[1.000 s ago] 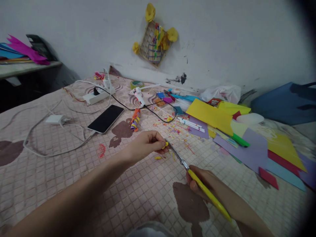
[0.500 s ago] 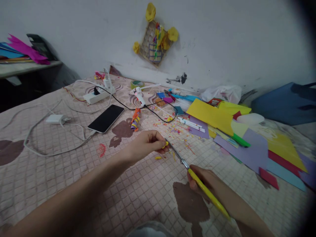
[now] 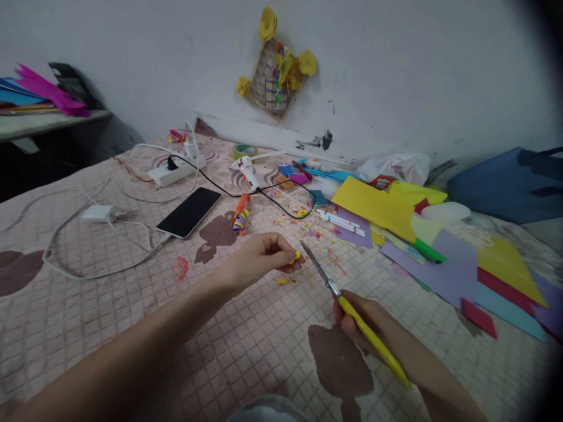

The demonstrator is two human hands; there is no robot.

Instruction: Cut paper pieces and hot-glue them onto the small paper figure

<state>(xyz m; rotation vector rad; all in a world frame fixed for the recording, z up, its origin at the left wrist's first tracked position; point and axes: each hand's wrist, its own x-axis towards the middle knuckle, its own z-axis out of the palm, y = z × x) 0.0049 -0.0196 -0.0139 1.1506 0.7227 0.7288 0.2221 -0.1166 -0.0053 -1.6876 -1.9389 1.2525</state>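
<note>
Between the thumb and fingers of my left hand [image 3: 272, 255] is a small piece of yellow paper [image 3: 296, 256]. My right hand [image 3: 358, 316] is closed around yellow-handled scissors [image 3: 367, 334]. The metal blades point up and left, their tips a short way right of the yellow piece and apart from it. Loose yellow scraps [image 3: 281, 282] lie on the cloth just below my left fingertips. Beyond my left hand sits a small rolled paper figure [image 3: 240, 220] in purple and yellow stripes with orange on top.
Coloured paper sheets [image 3: 433, 266] spread along the right side. A glue gun [image 3: 246, 171] with a black cord rests near the wall. At left are a phone [image 3: 189, 212] on a white cable, a charger [image 3: 100, 213] and a power strip [image 3: 176, 168]. A blue bag [image 3: 497, 181] stands far right.
The scissors have drawn back to the right, so their tips are now clear of the yellow paper. My left hand has stayed almost in place.
</note>
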